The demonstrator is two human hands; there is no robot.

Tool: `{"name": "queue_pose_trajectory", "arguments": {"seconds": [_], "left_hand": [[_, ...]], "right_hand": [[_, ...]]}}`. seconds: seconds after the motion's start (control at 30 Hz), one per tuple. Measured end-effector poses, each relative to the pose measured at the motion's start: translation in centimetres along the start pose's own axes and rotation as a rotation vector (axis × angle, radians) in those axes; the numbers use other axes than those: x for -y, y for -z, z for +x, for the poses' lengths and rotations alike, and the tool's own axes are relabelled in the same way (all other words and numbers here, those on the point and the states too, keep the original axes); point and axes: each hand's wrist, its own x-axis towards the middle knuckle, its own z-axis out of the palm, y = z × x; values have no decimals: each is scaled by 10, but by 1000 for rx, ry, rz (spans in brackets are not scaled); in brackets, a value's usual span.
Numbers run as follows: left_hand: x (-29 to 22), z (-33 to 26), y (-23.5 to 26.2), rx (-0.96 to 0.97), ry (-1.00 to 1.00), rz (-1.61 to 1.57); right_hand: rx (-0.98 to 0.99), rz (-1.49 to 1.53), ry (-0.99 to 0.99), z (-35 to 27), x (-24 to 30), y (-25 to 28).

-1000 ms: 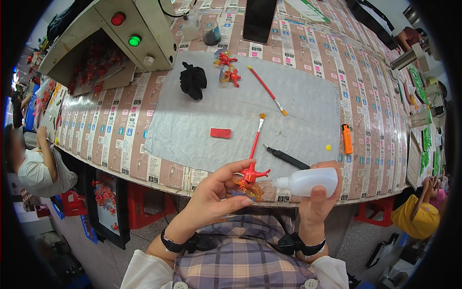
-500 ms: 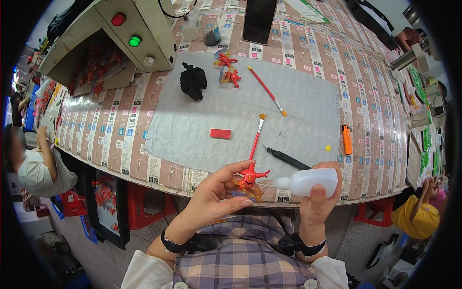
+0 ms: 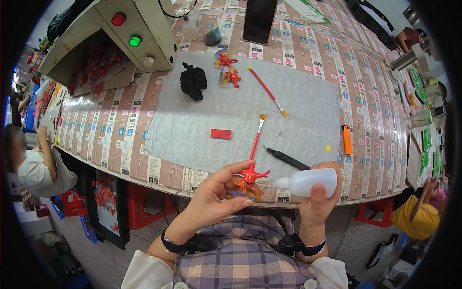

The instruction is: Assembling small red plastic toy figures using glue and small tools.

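Observation:
Between the thumb and fingers of my left hand (image 3: 219, 190) is a small red toy figurine (image 3: 250, 175) with a clear yellow and blue base. My right hand (image 3: 317, 202) is wrapped round a white squeeze bottle (image 3: 315, 182), tipped on its side, its thin nozzle pointing left at the figurine. Whether the tip touches the figurine I cannot tell. Just beyond my hands, a red-handled flat brush (image 3: 256, 139) and a black craft knife (image 3: 288, 157) lie on the grey sheet (image 3: 183, 130). Two similar figurines (image 3: 230, 77) rest farther back.
On the sheet are a second brush (image 3: 267, 91), a black cloth (image 3: 193, 82) and a red block (image 3: 221, 134). An orange lighter (image 3: 347, 139) lies at right. A metal box (image 3: 115, 29) with red figurines inside stands far left. A phone (image 3: 260, 21), a bottle (image 3: 190, 29) and a jar (image 3: 211, 36) are at the back.

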Motion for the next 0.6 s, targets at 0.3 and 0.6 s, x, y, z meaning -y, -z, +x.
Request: {"name": "queue_pose_trajectory", "arguments": {"seconds": [0.3,0.6], "left_hand": [[-2,1,-4,-65,9,2],[-3,1,-6,-68,7,-30]], "right_hand": [[14,-27,-2,0,0,1],[-3,-32,4,1,0,-1]]}}
